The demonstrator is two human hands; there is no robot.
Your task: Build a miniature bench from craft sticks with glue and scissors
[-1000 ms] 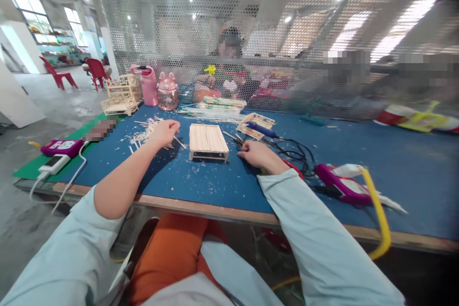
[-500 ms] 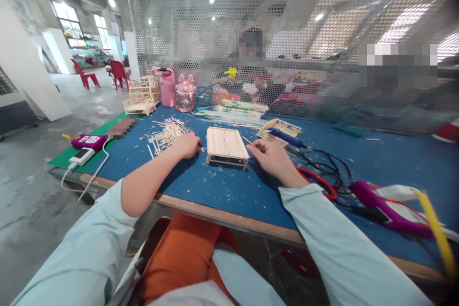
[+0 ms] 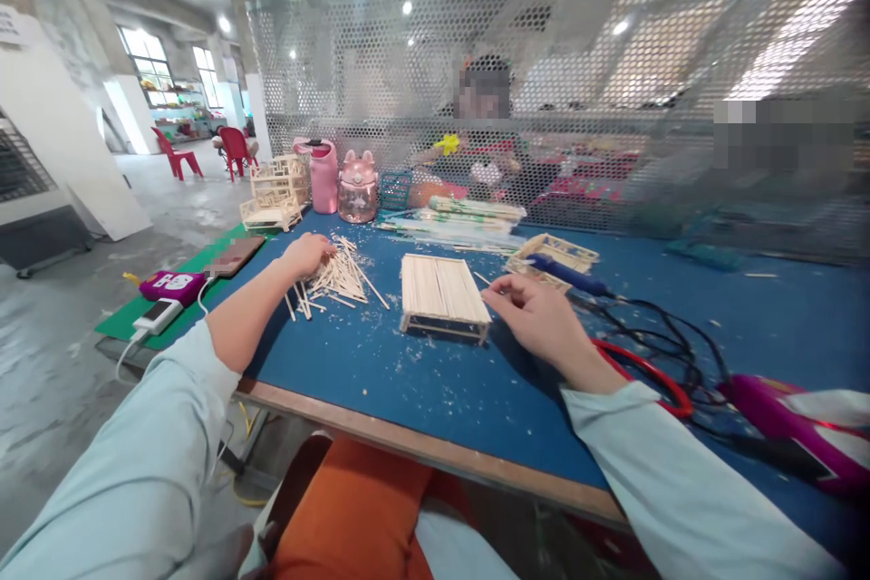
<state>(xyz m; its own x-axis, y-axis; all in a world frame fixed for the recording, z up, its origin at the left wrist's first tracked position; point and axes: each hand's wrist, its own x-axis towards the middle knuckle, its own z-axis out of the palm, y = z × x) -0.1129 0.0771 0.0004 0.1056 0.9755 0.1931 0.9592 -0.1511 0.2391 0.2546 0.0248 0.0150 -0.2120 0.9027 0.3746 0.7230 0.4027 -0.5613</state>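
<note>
My left hand [image 3: 307,256] lies on the left side of a loose pile of thin wooden sticks [image 3: 348,276], its fingers bent together. The fingertips are partly hidden, so what they grip cannot be made out. With thumb and finger pinched, my right hand [image 3: 536,313] holds a thin wooden stick [image 3: 482,279], whose end pokes out past the fingertips. Between my hands stands a small flat-topped wooden stick platform [image 3: 445,285] on short legs. The right fingertips are close to its right edge.
A blue glue gun [image 3: 567,275] rests against a wooden stick frame [image 3: 577,251], its black cables trailing right. Bagged sticks [image 3: 462,222], a pink bottle [image 3: 324,177] and a clear pink jar [image 3: 357,190] stand behind. A person [image 3: 486,136] sits beyond the mesh screen [image 3: 381,72].
My left hand has moved from beside the platform, left and away from me, onto the stick pile. My right hand stays near the platform's right edge. The camera view has shifted slightly.
</note>
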